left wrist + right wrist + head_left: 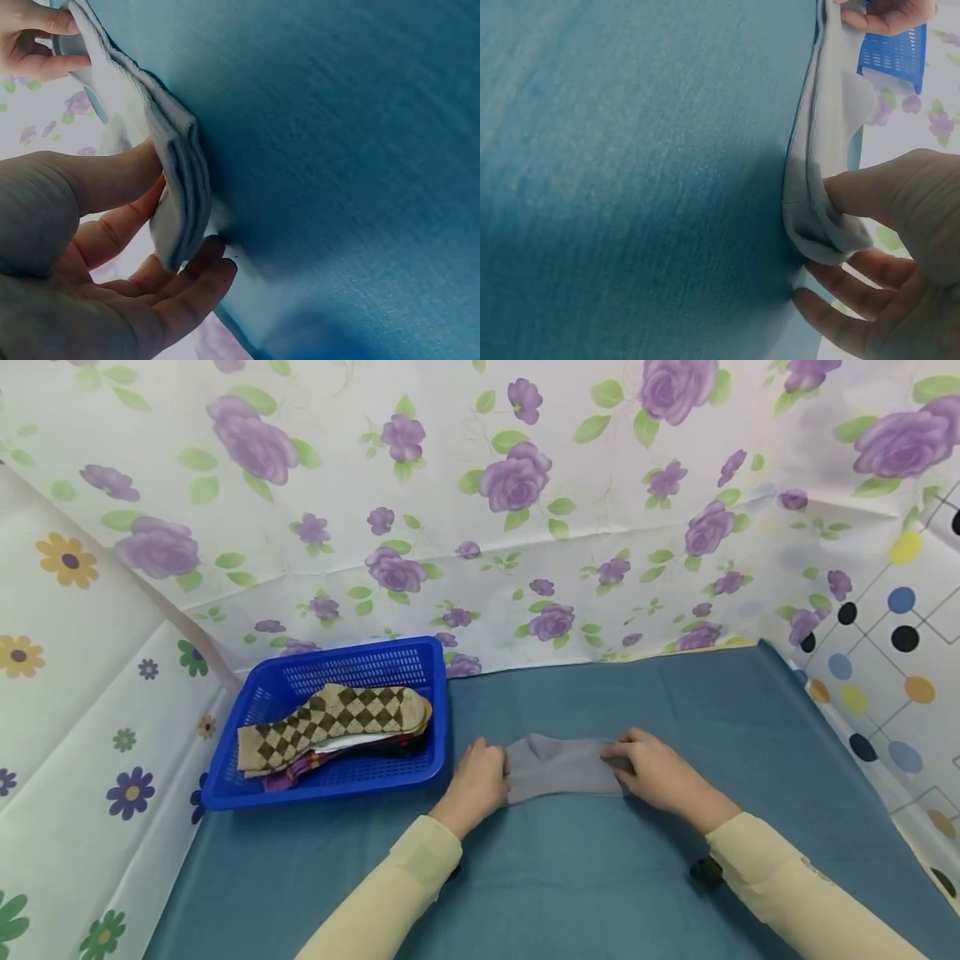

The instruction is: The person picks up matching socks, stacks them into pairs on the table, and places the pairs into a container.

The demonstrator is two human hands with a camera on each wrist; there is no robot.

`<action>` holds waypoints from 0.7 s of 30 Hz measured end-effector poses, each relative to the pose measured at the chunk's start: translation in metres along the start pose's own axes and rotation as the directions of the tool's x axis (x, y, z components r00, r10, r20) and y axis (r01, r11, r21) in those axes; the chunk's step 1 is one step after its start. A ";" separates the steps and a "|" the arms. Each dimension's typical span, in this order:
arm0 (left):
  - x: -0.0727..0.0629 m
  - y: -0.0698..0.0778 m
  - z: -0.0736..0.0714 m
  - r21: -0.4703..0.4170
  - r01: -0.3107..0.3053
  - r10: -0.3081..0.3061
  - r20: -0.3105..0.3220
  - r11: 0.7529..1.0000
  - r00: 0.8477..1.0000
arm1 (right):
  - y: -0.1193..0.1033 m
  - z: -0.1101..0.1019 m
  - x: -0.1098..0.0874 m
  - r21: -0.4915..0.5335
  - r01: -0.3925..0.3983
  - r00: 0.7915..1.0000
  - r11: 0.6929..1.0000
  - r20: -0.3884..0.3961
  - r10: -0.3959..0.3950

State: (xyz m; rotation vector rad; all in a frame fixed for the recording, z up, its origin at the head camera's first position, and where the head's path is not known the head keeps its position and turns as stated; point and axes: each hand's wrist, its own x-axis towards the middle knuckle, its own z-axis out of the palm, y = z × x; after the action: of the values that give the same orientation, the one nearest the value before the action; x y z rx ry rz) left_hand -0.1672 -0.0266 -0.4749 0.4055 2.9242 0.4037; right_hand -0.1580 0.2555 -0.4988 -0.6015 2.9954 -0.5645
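A pair of grey socks (562, 768), laid one over the other, stretches sideways between my two hands, low over the blue-green cloth. My left hand (477, 781) pinches the left end, its thumb on top; several layered edges of the socks (184, 180) show there in the left wrist view. At the other end my right hand (660, 774) grips the socks, thumb on the upper side and fingers at the far side. That rounded end of the socks (817, 225) appears folded over in the right wrist view. A heel bulge points away from me.
To the left stands a blue plastic basket (330, 795) with slotted walls. Inside lies a stack of socks, a brown-and-beige diamond-patterned sock (352, 710) on top. A blue-green cloth (570, 877) covers the table, and flower-printed sheets (450, 593) rise behind and at the sides.
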 end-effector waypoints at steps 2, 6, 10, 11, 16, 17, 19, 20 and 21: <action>-0.002 0.001 0.001 0.015 -0.013 0.013 -0.009 1.000 1.000 | 0.000 0.000 -0.001 0.021 -0.018 1.000 1.000 0.007 0.018; -0.005 0.003 0.003 0.045 -0.053 0.055 -0.039 0.998 0.998 | -0.002 -0.002 -0.003 0.059 -0.037 0.999 0.998 -0.006 0.037; -0.010 0.006 0.005 0.076 -0.082 0.088 -0.079 0.994 0.993 | -0.007 -0.004 -0.008 0.079 -0.047 0.998 0.996 -0.036 0.050; -0.011 0.007 0.006 0.098 -0.092 0.101 -0.094 0.991 0.990 | -0.008 -0.005 -0.009 0.085 -0.055 0.998 0.995 -0.039 0.058; -0.020 0.012 0.010 0.207 -0.134 0.169 -0.161 0.969 0.972 | -0.014 -0.007 -0.014 0.109 -0.086 0.995 0.990 -0.041 0.091; -0.023 0.013 0.009 0.215 -0.140 0.178 -0.171 0.967 0.969 | -0.015 -0.008 -0.015 0.103 -0.090 0.994 0.991 -0.047 0.095; -0.027 0.015 0.007 0.226 -0.149 0.195 -0.192 0.962 0.962 | -0.018 -0.010 -0.016 0.095 -0.077 0.994 0.993 -0.069 0.084; -0.030 0.016 0.005 0.235 -0.152 0.203 -0.205 0.960 0.957 | -0.020 -0.011 -0.017 0.092 -0.065 0.994 0.994 -0.086 0.073; -0.033 0.016 0.001 0.242 -0.157 0.213 -0.224 0.957 0.951 | -0.021 -0.013 -0.017 0.085 -0.057 0.993 0.995 -0.102 0.065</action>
State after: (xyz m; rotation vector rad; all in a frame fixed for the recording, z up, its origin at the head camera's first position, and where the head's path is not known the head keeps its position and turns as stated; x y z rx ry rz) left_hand -0.1312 -0.0207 -0.4673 0.7153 3.2006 0.1581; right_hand -0.1359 0.2480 -0.4794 -0.4882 3.0563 -0.7331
